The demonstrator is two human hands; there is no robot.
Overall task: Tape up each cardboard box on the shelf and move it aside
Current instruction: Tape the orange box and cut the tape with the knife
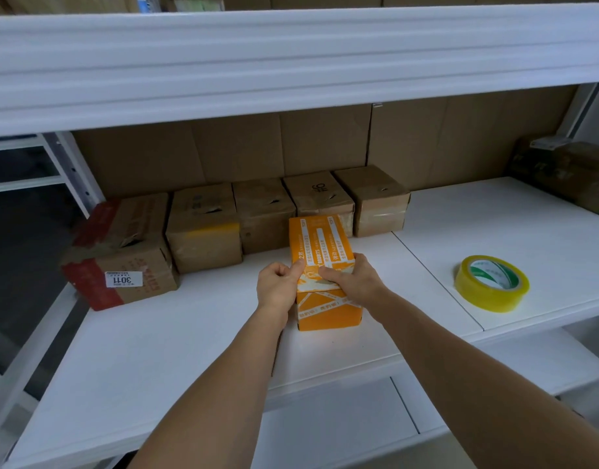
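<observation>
1 head-worn view looks forward and down, close over the white shelf [189, 333] at arm's reach.

On the shelf [189, 333] a box [320, 252] stands in front of a row of five boxes [264, 211] along the back, held between left hand [277, 286] and right hand [350, 279], with a tape roll [491, 282] well apart to the right.

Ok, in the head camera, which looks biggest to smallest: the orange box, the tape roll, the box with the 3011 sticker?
1. Box with the 3011 sticker
2. Orange box, though it's nearer, so the gap may be bigger
3. Tape roll
</observation>
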